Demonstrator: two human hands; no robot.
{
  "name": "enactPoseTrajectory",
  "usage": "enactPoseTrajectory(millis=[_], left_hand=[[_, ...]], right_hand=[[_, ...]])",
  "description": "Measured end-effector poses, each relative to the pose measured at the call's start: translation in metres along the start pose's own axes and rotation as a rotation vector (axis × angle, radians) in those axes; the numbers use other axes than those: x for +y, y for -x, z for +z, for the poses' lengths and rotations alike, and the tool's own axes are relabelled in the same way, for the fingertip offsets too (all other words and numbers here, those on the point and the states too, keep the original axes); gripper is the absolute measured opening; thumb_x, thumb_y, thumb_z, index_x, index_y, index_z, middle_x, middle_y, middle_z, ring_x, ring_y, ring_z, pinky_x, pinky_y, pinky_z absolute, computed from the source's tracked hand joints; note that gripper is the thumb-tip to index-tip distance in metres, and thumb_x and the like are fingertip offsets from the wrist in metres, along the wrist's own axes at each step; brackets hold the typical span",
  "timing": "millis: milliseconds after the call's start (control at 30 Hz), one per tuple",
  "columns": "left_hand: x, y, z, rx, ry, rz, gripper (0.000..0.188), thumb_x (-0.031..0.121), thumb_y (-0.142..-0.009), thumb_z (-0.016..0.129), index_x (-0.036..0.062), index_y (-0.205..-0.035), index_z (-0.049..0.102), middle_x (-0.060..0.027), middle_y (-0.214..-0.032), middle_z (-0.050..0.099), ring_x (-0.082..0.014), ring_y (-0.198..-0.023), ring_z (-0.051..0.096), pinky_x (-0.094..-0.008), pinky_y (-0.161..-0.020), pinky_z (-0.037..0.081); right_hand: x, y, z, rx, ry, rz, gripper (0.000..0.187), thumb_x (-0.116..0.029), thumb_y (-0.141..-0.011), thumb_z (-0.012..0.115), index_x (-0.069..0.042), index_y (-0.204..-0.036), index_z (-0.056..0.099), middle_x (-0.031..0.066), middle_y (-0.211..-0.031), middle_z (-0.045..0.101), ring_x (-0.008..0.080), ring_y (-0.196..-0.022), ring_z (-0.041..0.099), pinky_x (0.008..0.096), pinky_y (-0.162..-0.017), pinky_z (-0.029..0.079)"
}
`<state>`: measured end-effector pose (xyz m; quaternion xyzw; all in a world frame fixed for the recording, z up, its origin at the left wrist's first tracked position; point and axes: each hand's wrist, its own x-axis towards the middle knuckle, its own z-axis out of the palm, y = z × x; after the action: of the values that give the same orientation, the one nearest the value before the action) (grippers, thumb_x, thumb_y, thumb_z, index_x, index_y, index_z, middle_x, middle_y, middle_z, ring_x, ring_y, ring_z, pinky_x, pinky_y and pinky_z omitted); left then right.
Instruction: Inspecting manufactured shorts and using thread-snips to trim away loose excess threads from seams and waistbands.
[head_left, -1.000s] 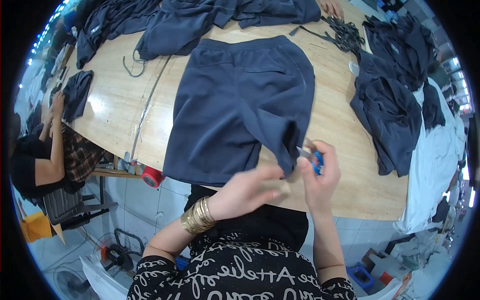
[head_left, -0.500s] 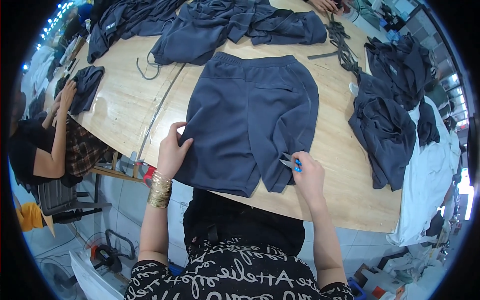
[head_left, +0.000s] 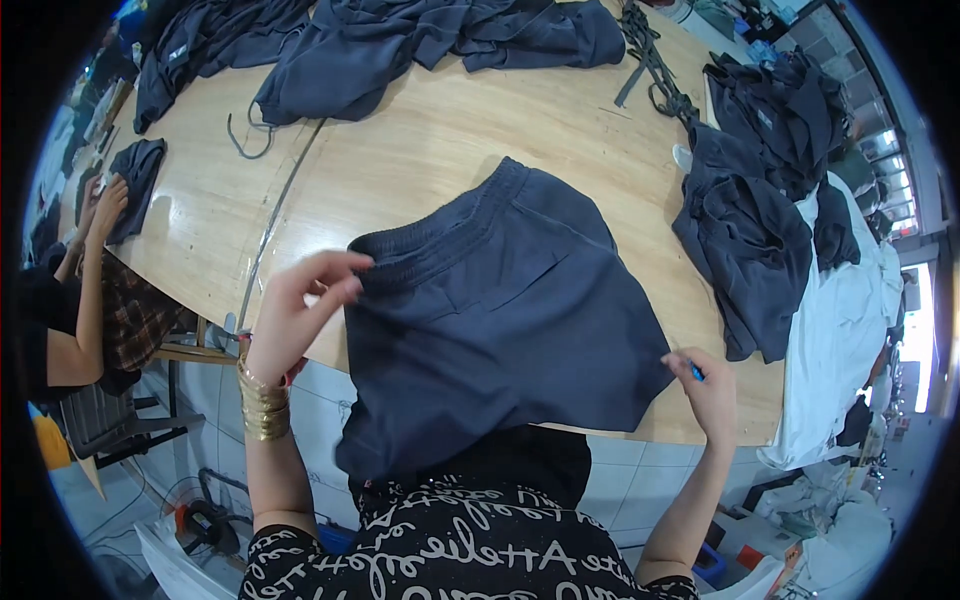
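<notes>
Overhanging the near edge of the tabletop [head_left: 400,150], the shorts [head_left: 540,330] lie askew between both hands. The left hand [head_left: 300,305] has fingers parted at the waistband [head_left: 440,253], contact unclear; the right hand [head_left: 708,395] pinches their right edge, also holding a blue item [head_left: 697,372]. Beyond lie dark garments [head_left: 440,40] and cords [head_left: 645,55].

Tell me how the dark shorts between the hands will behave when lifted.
The dark shorts will likely drape limply, since their cloth sags and creases. The waistband probably stretches, being finely gathered. They'd probably slide easily on the smooth-looking table.
</notes>
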<state>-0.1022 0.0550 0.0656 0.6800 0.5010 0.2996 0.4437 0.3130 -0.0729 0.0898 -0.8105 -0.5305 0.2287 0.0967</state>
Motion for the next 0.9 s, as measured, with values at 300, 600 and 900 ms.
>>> enactPoseTrajectory(millis=[300,600,900], left_hand=[[-0.005,-0.033,0.024,0.152,-0.198,0.151,0.019,0.009,-0.087,0.06,0.0061,-0.105,0.065,-0.0047,-0.098,0.063,-0.012,-0.09,0.059,-0.0243,-0.073,0.046],[-0.012,-0.133,0.121,0.048,-0.438,0.113,0.04,0.022,-0.08,0.068,-0.0004,-0.111,0.057,-0.0193,-0.109,0.056,-0.0321,-0.105,0.053,-0.0354,-0.089,0.043],[0.025,-0.111,0.121,-0.284,0.811,-0.138,0.026,0.004,-0.08,0.063,0.0,-0.105,0.057,-0.0027,-0.097,0.063,-0.0088,-0.087,0.059,-0.0222,-0.08,0.046]], right_hand=[[-0.066,-0.05,0.003,0.122,-0.567,-0.207,0.017,-0.016,-0.088,0.062,0.0,-0.093,0.067,0.0006,-0.066,0.057,0.0048,-0.062,0.049,0.0206,-0.056,0.039],[-0.12,-0.093,0.078,0.109,-0.821,-0.382,0.012,-0.009,-0.083,0.064,-0.002,-0.092,0.067,0.0059,-0.079,0.065,0.0086,-0.07,0.058,0.0233,-0.066,0.045],[-0.117,-0.08,0.076,0.513,-0.634,-0.634,0.024,0.001,-0.071,0.069,-0.004,-0.094,0.065,0.0085,-0.089,0.061,0.0208,-0.077,0.063,0.0281,-0.068,0.05]])
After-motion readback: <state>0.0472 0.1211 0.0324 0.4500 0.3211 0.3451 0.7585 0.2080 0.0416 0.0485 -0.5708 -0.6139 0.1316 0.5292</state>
